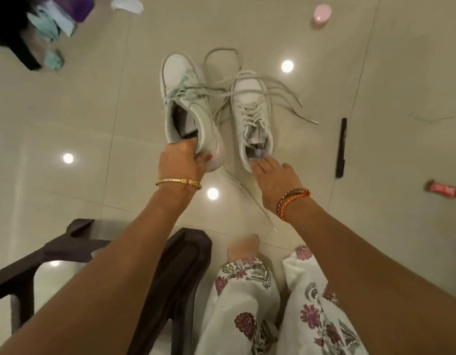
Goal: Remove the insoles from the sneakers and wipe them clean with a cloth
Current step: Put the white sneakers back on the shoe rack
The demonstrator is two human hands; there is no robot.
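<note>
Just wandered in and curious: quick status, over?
Left hand grips left sneaker at the heel. Right hand reaches right sneaker's heel opening, fingers straight. Insoles not out. Loose laces sprawl around.

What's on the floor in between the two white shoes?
In the head view, loose grey laces trail over the tiled floor between the left sneaker and the right sneaker; nothing else lies there.

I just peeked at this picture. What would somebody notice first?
Two white sneakers on the shiny tiled floor. The left hand grips the heel of the left sneaker, tilting it up, while the right hand reaches into the right sneaker, whose loose laces sprawl around it.
</note>
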